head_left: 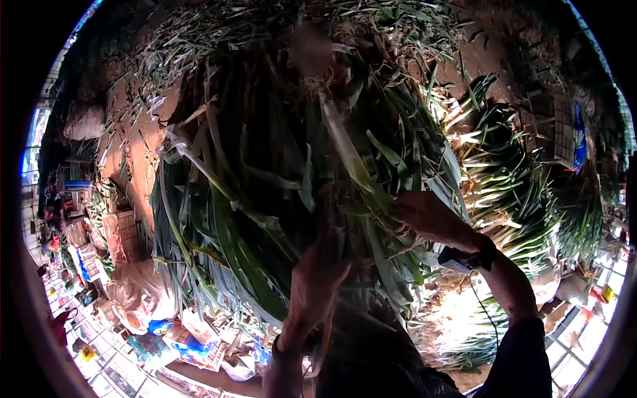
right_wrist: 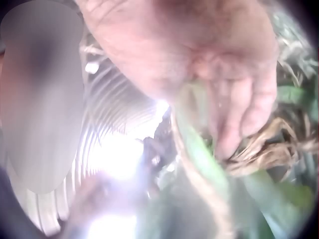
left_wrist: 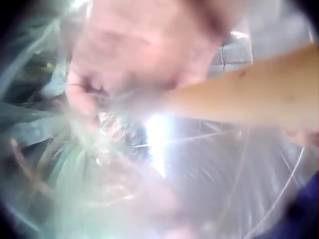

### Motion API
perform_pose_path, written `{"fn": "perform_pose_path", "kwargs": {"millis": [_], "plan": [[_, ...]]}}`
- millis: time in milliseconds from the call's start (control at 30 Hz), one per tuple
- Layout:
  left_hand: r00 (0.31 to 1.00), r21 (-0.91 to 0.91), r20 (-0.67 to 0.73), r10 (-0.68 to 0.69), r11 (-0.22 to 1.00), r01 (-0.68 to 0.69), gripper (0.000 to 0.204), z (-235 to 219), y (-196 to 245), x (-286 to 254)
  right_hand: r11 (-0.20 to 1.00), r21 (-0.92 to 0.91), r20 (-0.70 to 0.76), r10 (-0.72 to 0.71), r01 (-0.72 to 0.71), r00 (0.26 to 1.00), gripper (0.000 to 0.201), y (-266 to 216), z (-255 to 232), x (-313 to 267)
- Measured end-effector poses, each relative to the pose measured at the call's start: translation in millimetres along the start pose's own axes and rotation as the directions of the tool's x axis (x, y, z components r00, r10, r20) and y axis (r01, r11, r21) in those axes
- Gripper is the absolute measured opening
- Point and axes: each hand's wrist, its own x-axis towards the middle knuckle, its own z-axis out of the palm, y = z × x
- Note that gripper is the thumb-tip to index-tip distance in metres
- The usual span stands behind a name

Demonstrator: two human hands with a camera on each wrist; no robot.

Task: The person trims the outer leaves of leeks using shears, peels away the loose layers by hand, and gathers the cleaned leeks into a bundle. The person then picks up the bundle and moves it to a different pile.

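Note:
A long leek (head_left: 342, 136) lies lengthwise over a big heap of leeks (head_left: 259, 199), its roots pointing away and its pale stem turning green nearer me. My right hand (head_left: 431, 215) grips it at the leafy end. In the right wrist view the fingers curl against a green leaf (right_wrist: 202, 152) and dry brown leaves (right_wrist: 264, 154). My left hand (head_left: 313, 282) is at the near side of the heap. The left wrist view, blurred, has its fingers bent round the narrow end of a smooth, tan wooden handle (left_wrist: 259, 89); whatever joins that handle is hidden.
Bundled leeks (head_left: 511, 179) lie in rows on the right. Loose trimmings (head_left: 265, 26) cover the ground at the far side. A pale plastic sack (head_left: 139, 292) and printed packages (head_left: 196, 345) are at the near left. A crate (head_left: 564, 126) stands at the far right.

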Motion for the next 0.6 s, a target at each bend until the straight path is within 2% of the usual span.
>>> {"fn": "perform_pose_path", "kwargs": {"millis": [33,67,100,133,167,200,233,300,333,367,400,433,467,500,533,600], "plan": [[1.000,0.032,-0.006,-0.026,0.999,0.026,0.057,0.7,-2.9,-16.3,0.960,0.188,0.126,0.187,-0.208,0.974,0.026,-9.1,-15.5,7.3],[1.000,0.031,-0.005,-0.026,0.999,0.026,0.057,0.2,-9.4,-30.7,0.966,0.121,0.189,0.202,-0.227,0.961,0.031,-21.9,-28.3,15.4],[0.999,0.113,0.041,0.016,0.993,-0.020,0.058,-2.0,-16.9,-45.9,0.970,0.054,0.252,0.216,-0.236,0.943,0.038,-37.3,-37.9,23.8],[0.994,0.193,0.090,0.055,0.979,-0.071,0.059,-4.3,-23.8,-58.4,0.958,0.276,0.284,-0.008,-0.074,0.959,0.052,-58.4,-44.1,29.8],[0.995,0.194,0.087,0.053,0.979,-0.070,0.059,-4.7,-31.7,-69.1,0.870,0.488,0.265,-0.228,0.073,0.937,0.067,-73.6,-50.6,35.8],[0.999,0.114,0.032,0.004,0.994,-0.008,0.060,-4.5,-39.9,-81.3,0.715,0.662,0.151,-0.422,0.225,0.894,0.077,-77.1,-64.7,47.7],[0.999,0.028,-0.024,-0.042,0.999,0.043,0.061,-4.9,-45.4,-91.1,0.505,0.785,0.000,-0.579,0.359,0.815,0.088,-78.9,-79.4,57.7],[0.995,-0.025,-0.051,-0.090,0.996,0.089,0.064,-10.6,-53.4,-103.3,0.739,0.387,-0.200,-0.517,0.551,0.833,0.088,-55.8,-105.7,53.3],[0.996,0.017,-0.082,-0.034,0.999,0.035,0.065,-14.4,-62.6,-107.1,0.926,0.170,-0.287,-0.280,0.336,0.916,0.082,-53.0,-87.5,38.5],[0.994,0.058,-0.108,0.022,0.998,-0.015,0.067,-15.7,-68.7,-110.9,0.979,0.143,-0.295,-0.101,0.149,0.950,0.079,-2.5,-66.5,42.1],[0.994,0.050,-0.106,0.019,0.999,-0.013,0.067,-14.5,-70.2,-113.8,0.978,-0.206,-0.225,-0.033,-0.014,0.974,0.078,20.6,-42.1,31.8],[0.991,0.032,-0.133,-0.024,0.999,0.029,0.065,-13.4,-71.0,-115.6,0.952,-0.281,-0.139,0.084,-0.120,0.987,0.080,43.8,-20.5,24.1],[0.985,0.014,-0.161,-0.067,0.997,0.070,0.064,-12.0,-71.7,-116.8,0.956,-0.244,-0.124,0.135,-0.162,0.983,0.084,65.3,0.6,17.9],[0.985,0.011,-0.159,-0.068,0.997,0.070,0.064,-9.9,-72.2,-117.5,0.931,-0.348,-0.204,0.040,-0.110,0.978,0.089,78.3,21.3,0.9],[0.988,0.036,-0.127,-0.084,0.995,0.089,0.068,-7.2,-71.7,-119.9,0.910,-0.407,-0.227,-0.014,-0.082,0.974,0.094,68.2,34.0,-8.7],[0.991,0.068,-0.086,-0.101,0.992,0.107,0.071,-1.7,-67.9,-122.7,0.899,-0.412,-0.264,0.042,-0.151,0.964,0.095,61.1,49.9,-6.2]]}}
